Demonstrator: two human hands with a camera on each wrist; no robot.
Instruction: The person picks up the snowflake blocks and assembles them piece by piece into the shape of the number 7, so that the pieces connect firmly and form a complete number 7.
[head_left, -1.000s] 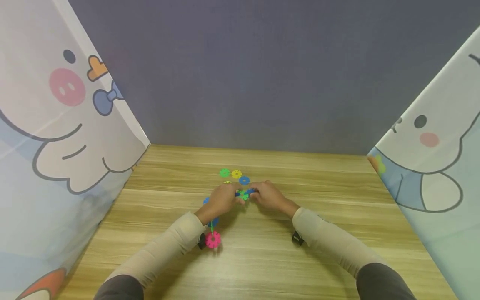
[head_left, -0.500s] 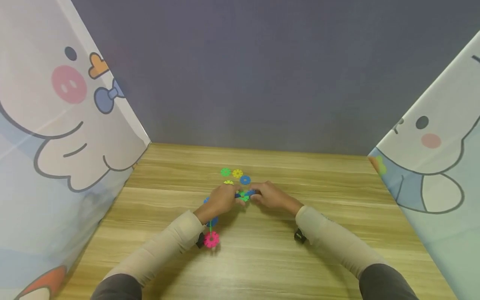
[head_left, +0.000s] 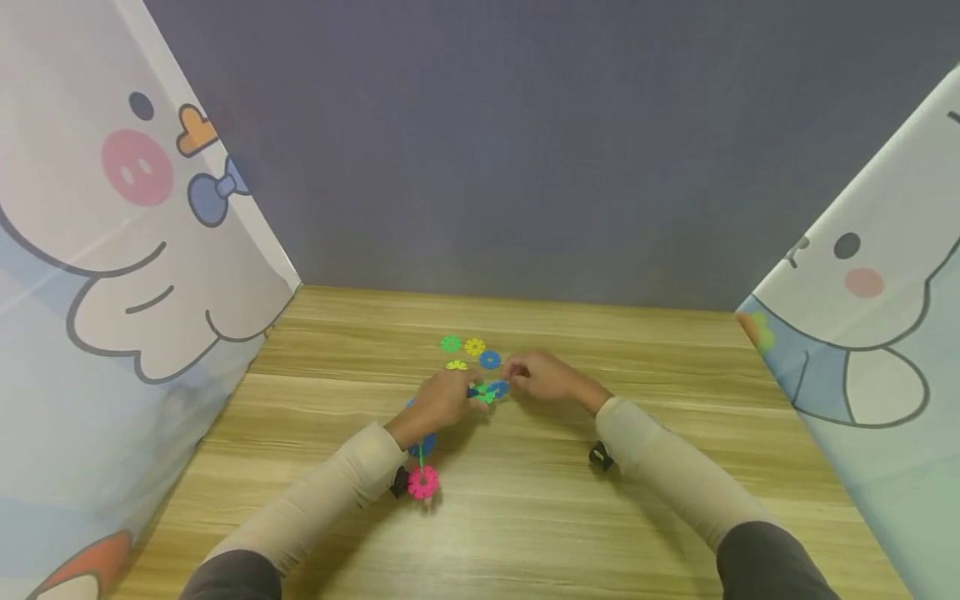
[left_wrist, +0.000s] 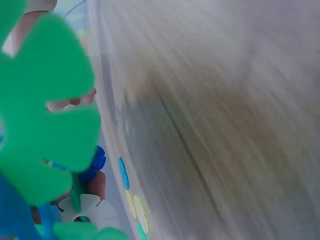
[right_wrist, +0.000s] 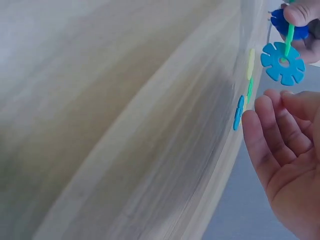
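A: Log the change on my remote feed.

B: Right grip point(head_left: 543, 377) has come off the light blue disc point(right_wrist: 273, 65). Half a second ago its fingers were on it; I now see a small gap in the head and right wrist views.

A: State of that grip?

B: Holding nothing. Fingers loosely bent, palm bare.

A: Disc dropped?

B: No. It hangs on the green disc point(right_wrist: 289, 38), which shows edge-on from the right wrist. Left grip point(head_left: 442, 398) pinches the dark blue disc point(right_wrist: 301, 33) at the green one's other end, thumb on its face.

A: Meaning?

B: My judgement: the joint carries the light blue disc unaided, so I count it attached. Slot depth I cannot read.

A: Pieces by the left wrist?

B: Pink disc point(head_left: 431, 489) nearest the body, a blue disc point(head_left: 426, 445) above it. I cannot tell whether they join the held pieces; the left grip hides the run.

A: Loose stock?

B: On the tabletop point(head_left: 525, 500), beyond both grips: loose green disc point(head_left: 445, 344), loose yellow disc point(head_left: 468, 347), loose blue disc point(head_left: 483, 360).
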